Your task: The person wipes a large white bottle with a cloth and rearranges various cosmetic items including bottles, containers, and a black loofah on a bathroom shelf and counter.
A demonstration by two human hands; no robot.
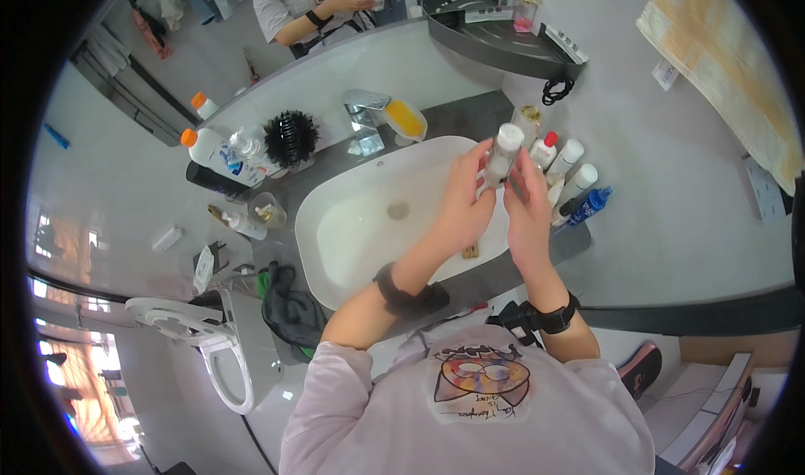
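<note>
A clear bottle with a white cap (501,155) is held up over the right end of the white washbasin (343,236). My left hand (464,201) grips it from the left, thumb and fingers around its side. Against its other side rest the fingers of my right hand (529,214). The bottle's lower part is partly hidden by my fingers. Just beyond it, on the counter, stand a clear bottle with a gold cap (528,116), a white bottle with a red cap (544,149) and several white-capped bottles (566,157).
A chrome faucet (365,123) and a soap dish with a yellow soap bar (404,118) sit behind the basin. At left stand a black hairbrush (291,138) and several bottles (220,154). A dark corner shelf (490,53) juts out above. Dark cloth (292,311) hangs at the counter's left.
</note>
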